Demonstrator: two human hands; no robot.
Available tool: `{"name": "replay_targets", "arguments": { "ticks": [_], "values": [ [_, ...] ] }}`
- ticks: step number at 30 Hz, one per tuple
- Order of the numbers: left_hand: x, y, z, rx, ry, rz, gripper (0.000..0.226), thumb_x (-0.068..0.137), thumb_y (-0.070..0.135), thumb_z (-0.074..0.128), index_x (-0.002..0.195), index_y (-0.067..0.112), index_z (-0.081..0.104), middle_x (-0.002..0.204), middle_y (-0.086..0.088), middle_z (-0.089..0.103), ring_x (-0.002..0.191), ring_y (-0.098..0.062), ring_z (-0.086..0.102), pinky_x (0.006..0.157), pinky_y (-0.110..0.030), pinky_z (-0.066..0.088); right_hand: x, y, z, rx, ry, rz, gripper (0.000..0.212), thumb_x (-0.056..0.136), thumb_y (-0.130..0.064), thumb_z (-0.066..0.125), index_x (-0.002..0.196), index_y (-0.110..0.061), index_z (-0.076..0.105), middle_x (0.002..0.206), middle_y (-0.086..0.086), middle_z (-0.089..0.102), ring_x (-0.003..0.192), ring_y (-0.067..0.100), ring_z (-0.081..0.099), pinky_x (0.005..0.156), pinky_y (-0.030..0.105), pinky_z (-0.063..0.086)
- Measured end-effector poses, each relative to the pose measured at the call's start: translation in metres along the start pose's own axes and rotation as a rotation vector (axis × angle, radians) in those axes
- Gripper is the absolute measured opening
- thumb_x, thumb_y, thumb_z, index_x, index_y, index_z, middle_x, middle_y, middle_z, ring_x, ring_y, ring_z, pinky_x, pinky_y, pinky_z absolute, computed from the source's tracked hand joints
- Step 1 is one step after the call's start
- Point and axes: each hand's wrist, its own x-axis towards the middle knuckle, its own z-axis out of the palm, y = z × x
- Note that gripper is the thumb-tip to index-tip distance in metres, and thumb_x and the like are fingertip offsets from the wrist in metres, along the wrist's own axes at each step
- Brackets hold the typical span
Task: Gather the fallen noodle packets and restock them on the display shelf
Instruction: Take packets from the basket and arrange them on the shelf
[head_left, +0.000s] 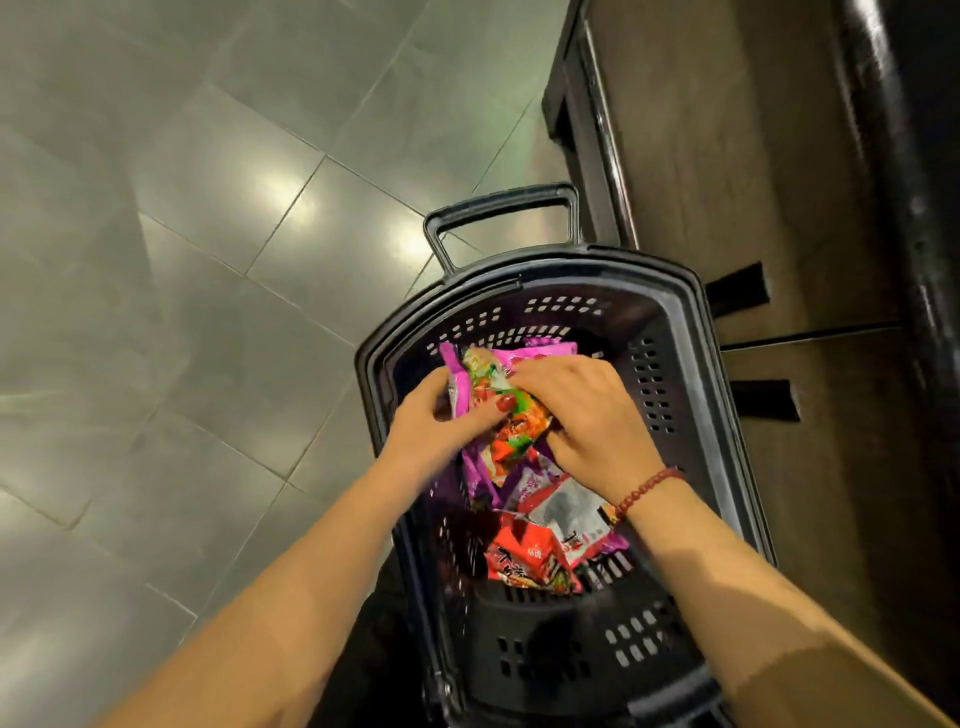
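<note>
Pink packets (511, 434) bunched in black basket (693, 332).
Left grip (441, 415) and right grip (592, 415) both clamp the bunch, one at each side.

Glossy grey floor tiles (208, 260) — dark wooden cabinet (727, 156)

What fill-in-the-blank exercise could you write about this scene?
1. The left hand and right hand grip packets in the ____ basket.
2. The bracelet is worn next to the ____ hand.
3. The basket stands on a ____ floor.
Missing words: black; right; tiled.
</note>
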Motion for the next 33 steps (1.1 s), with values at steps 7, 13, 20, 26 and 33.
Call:
{"name": "replay_targets", "arguments": {
  "ticks": [7, 13, 20, 26, 33],
  "values": [
    [-0.007, 0.004, 0.009, -0.423, 0.052, -0.145, 0.025, 0.088, 0.006, 0.064, 0.113, 0.007, 0.064, 0.103, -0.012, 0.074, 0.089, -0.024, 0.072, 0.068, -0.03, 0.058, -0.008, -0.021, -0.008, 0.303, 0.229, 0.631, 0.085, 0.074, -0.021, 0.081, 0.145, -0.018, 0.035, 0.155, 0.0, 0.025, 0.14, 0.008, 0.024, 0.116, 0.031, 0.021],
    [-0.015, -0.008, 0.025, -0.693, 0.061, -0.249, 0.044, 0.079, 0.017, 0.065, 0.121, 0.009, 0.059, 0.111, -0.011, 0.072, 0.096, -0.023, 0.071, 0.078, -0.037, 0.06, -0.01, -0.041, 0.005, 1.583, 0.45, 1.359, 0.07, 0.065, -0.031, 0.08, 0.127, -0.01, 0.056, 0.117, 0.006, 0.067, 0.113, 0.019, 0.06, 0.11, 0.047, 0.037],
    [-0.019, -0.022, 0.026, -0.596, -0.075, -0.26, 0.041, 0.078, 0.007, 0.073, 0.118, 0.005, 0.062, 0.114, -0.017, 0.07, 0.105, -0.033, 0.067, 0.084, -0.042, 0.057, -0.005, -0.045, 0.027, 1.816, 0.489, 1.373, 0.051, 0.079, -0.022, 0.072, 0.123, 0.0, 0.058, 0.109, 0.022, 0.069, 0.099, 0.035, 0.068, 0.08, 0.05, 0.057],
    [0.005, -0.006, -0.032, -0.413, -0.268, -0.221, 0.093, 0.038, 0.049, 0.094, 0.119, 0.013, 0.066, 0.108, -0.008, 0.071, 0.091, -0.017, 0.07, 0.071, -0.029, 0.057, -0.018, -0.009, 0.033, 1.57, 0.29, 1.171, 0.049, 0.068, -0.014, 0.078, 0.114, -0.003, 0.064, 0.108, 0.01, 0.071, 0.111, 0.027, 0.063, 0.106, 0.051, 0.042],
    [0.019, 0.006, -0.016, -0.076, -0.272, -0.354, 0.058, 0.066, 0.021, 0.082, 0.118, 0.015, 0.058, 0.104, -0.009, 0.074, 0.089, -0.024, 0.073, 0.068, -0.031, 0.058, -0.009, -0.003, 0.053, 1.484, -0.064, 1.035, 0.027, 0.089, 0.0, 0.06, 0.115, -0.004, 0.063, 0.115, 0.01, 0.068, 0.111, 0.021, 0.063, 0.101, 0.03, 0.047]
  ]
}}
